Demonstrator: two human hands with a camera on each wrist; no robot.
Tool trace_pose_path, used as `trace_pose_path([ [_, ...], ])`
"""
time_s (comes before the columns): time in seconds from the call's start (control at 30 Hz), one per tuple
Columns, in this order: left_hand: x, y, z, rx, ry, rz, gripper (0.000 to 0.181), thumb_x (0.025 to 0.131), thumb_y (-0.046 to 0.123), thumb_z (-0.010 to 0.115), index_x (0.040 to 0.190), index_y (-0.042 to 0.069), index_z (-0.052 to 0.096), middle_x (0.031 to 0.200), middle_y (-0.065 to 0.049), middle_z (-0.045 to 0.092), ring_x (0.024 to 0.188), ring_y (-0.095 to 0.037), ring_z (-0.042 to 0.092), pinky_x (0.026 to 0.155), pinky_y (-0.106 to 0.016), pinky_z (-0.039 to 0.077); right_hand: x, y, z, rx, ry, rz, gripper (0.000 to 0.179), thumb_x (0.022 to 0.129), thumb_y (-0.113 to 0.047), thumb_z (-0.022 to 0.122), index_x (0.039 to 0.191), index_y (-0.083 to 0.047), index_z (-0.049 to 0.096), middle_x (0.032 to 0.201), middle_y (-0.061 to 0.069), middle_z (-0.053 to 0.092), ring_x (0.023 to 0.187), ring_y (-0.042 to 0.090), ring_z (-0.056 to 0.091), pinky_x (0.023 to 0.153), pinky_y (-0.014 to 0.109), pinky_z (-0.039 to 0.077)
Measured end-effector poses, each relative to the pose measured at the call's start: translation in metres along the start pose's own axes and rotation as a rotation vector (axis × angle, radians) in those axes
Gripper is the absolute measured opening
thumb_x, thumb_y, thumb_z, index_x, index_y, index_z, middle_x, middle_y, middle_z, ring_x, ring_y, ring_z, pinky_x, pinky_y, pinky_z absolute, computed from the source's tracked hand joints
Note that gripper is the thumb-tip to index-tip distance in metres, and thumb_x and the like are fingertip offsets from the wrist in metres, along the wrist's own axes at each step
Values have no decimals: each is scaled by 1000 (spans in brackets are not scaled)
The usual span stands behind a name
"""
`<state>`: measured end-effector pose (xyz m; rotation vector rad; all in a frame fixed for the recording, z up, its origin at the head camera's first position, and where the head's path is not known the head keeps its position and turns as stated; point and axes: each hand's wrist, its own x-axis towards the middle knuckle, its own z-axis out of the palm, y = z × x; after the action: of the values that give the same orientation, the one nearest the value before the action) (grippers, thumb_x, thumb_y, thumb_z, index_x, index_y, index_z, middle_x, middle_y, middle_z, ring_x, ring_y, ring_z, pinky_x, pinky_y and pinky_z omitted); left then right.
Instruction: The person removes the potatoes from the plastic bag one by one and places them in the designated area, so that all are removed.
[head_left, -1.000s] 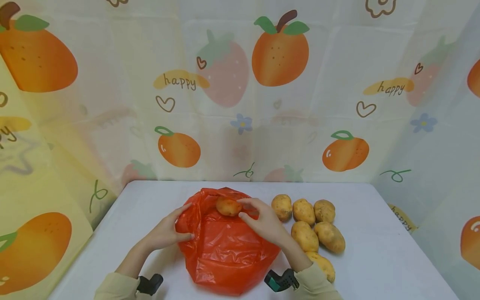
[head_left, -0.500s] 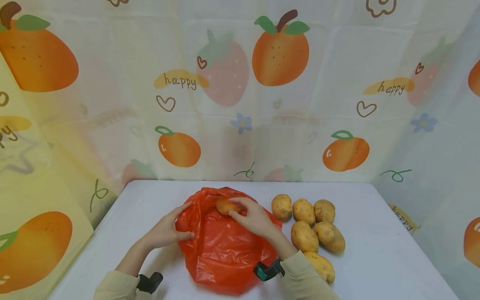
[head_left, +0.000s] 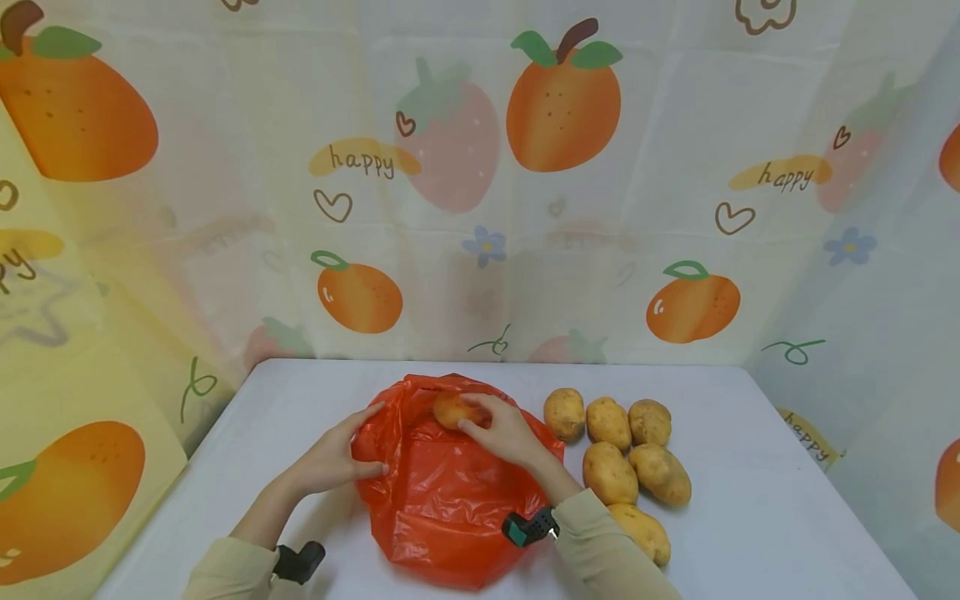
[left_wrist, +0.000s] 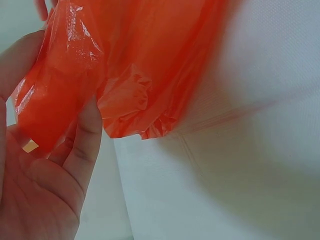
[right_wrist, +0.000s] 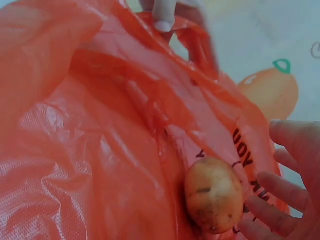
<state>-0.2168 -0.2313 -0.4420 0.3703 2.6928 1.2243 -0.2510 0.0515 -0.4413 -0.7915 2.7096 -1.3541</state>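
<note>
A red plastic bag (head_left: 457,500) stands with its mouth spread on the white table. My left hand (head_left: 333,454) grips the left side of its rim, thumb and fingers either side of the folded plastic; the left wrist view shows that hand (left_wrist: 50,185) around the film. Just inside the mouth is a potato (right_wrist: 214,195), resting against the plastic in the right wrist view. My right hand (head_left: 506,429) reaches over the bag's right side, fingers loosely extended beside the potato. Fingertips (right_wrist: 257,230) come up to the potato's edge; whether they touch it I cannot tell.
Several loose potatoes (head_left: 609,473) lie in a group right of the bag, one partly behind my right sleeve (head_left: 600,542). The white table (head_left: 780,517) meets a fruit-printed cloth (head_left: 570,275) at its back edge.
My right hand has moved a little left over the potato, covering more of it, and has been nearly still for the last half second. The left hand and bag stay put.
</note>
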Motion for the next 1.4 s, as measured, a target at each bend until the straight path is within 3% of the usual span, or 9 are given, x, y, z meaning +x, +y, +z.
trace_pose_path([
  [0.37, 2, 2, 3, 16, -5, 14, 91, 69, 29, 80, 144, 18, 29, 132, -10, 46, 112, -27, 50, 83, -37, 53, 7, 13, 7, -26, 77, 31, 52, 87, -27, 62, 133, -8, 47, 131, 12, 51, 116, 29, 50, 98, 47, 41],
  [0.7, 3, 2, 4, 31, -6, 37, 91, 70, 30, 79, 144, 15, 29, 134, -13, 44, 113, -29, 50, 85, -40, 52, 14, 22, 13, -38, 85, 78, 54, 87, -25, 62, 136, -9, 44, 134, 12, 48, 119, 29, 46, 100, 47, 39],
  [0.9, 5, 4, 6, 35, -2, 32, 90, 69, 29, 80, 144, 14, 31, 133, -13, 45, 113, -29, 49, 87, -42, 51, 19, 27, 16, -71, 97, 85, 57, 87, -25, 63, 136, -5, 43, 127, 15, 51, 112, 30, 49, 98, 47, 41],
  [1.2, 6, 5, 7, 29, -11, 21, 90, 70, 29, 79, 144, 17, 30, 137, -11, 42, 118, -29, 46, 87, -41, 51, 26, 28, 20, -89, 56, 212, 60, 87, -31, 61, 138, -8, 39, 132, 14, 49, 114, 32, 47, 99, 50, 39],
  [1.4, 6, 5, 7, 35, -8, 26, 90, 69, 29, 80, 144, 16, 31, 136, -12, 42, 117, -30, 45, 85, -41, 52, 30, 29, 22, -94, 61, 209, 59, 86, -29, 63, 135, -3, 41, 123, 17, 53, 104, 31, 51, 96, 47, 43],
])
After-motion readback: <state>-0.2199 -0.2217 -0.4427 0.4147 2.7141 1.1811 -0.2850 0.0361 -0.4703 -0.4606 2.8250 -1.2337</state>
